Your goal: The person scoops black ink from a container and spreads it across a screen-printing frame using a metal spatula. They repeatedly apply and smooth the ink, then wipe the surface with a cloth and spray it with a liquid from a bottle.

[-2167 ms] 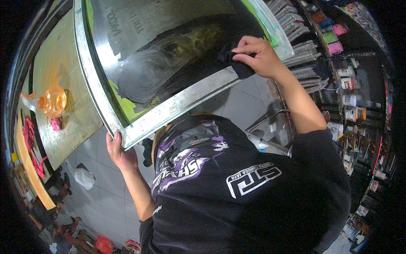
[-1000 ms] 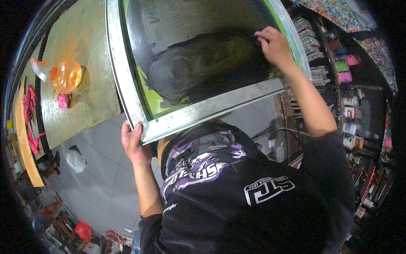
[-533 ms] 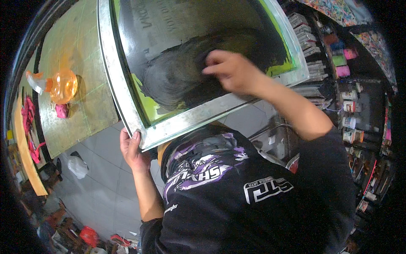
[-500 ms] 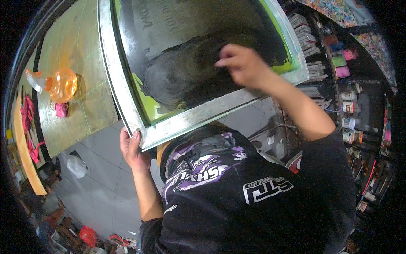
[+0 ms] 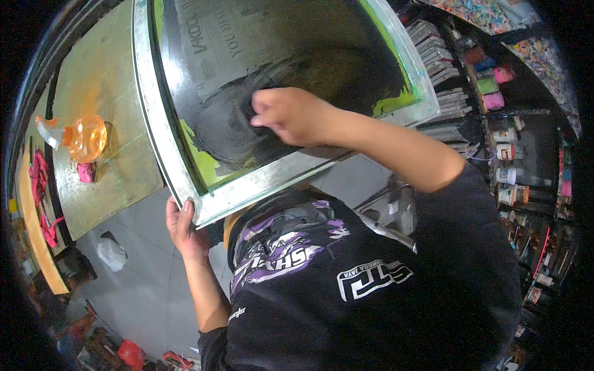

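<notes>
A large metal-framed printing screen (image 5: 167, 148) with a dark, ink-smeared mesh and green edges lies in front of me. My left hand (image 5: 182, 226) grips the frame's near-left corner from below. My right hand (image 5: 291, 114) presses down on the mesh near the middle, fingers closed on a dark cloth (image 5: 260, 127) that is mostly hidden under the hand. Black ink is smeared in a patch (image 5: 229, 130) to the left of that hand.
An orange spray bottle (image 5: 83, 136) and a pink rag (image 5: 85, 172) sit on a greenish cutting-mat table (image 5: 117, 185) at left. Shelves with stacked frames (image 5: 439, 59) and paint jars (image 5: 507, 173) stand at right. A white bag (image 5: 112, 253) lies on the tiled floor.
My right hand has swept from the screen's right edge leftward across the mesh to its middle. My left hand has stayed on the frame's corner.
</notes>
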`<state>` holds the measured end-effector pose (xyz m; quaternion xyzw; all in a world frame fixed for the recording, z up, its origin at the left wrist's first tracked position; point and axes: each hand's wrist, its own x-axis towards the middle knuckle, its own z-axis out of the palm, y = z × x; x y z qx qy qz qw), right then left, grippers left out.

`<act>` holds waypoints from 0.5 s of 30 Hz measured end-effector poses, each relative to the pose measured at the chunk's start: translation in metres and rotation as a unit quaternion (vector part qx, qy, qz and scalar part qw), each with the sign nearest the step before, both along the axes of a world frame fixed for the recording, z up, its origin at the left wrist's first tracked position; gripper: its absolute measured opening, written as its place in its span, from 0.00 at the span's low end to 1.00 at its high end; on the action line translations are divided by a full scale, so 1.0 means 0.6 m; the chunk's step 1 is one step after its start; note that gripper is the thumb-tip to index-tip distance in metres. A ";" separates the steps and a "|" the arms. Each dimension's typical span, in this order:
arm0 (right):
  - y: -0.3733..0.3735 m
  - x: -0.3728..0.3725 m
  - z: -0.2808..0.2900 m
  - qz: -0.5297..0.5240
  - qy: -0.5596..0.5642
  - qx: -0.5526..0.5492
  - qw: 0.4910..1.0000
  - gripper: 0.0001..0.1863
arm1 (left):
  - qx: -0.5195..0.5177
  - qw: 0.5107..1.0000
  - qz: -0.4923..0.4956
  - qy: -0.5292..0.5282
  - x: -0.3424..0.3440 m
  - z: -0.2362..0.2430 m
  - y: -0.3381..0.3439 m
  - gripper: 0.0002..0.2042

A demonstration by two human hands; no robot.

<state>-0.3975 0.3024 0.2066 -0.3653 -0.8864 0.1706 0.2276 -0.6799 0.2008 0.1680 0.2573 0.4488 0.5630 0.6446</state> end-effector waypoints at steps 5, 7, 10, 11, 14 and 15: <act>-0.008 0.180 0.020 -0.237 -0.065 0.055 0.968 0.13 | 0.008 1.000 -0.010 0.005 0.001 -0.005 -0.002 0.13; 0.021 0.202 0.024 -0.344 -0.090 0.037 0.934 0.11 | 0.017 1.000 -0.013 0.000 0.002 -0.008 -0.001 0.13; 0.041 0.123 -0.002 -0.285 -0.020 0.076 0.955 0.08 | 0.016 1.000 -0.005 0.009 0.005 -0.003 0.000 0.13; 0.033 0.080 -0.009 -0.213 -0.003 0.061 0.975 0.07 | 0.014 1.000 0.000 0.016 0.006 -0.002 0.000 0.14; -0.016 0.004 0.001 -0.071 -0.020 0.032 0.997 0.07 | 0.001 0.999 0.010 0.032 0.003 -0.003 0.000 0.14; -0.014 0.020 0.000 -0.057 0.012 0.034 0.998 0.09 | 0.000 0.999 0.011 0.034 0.000 -0.009 -0.003 0.14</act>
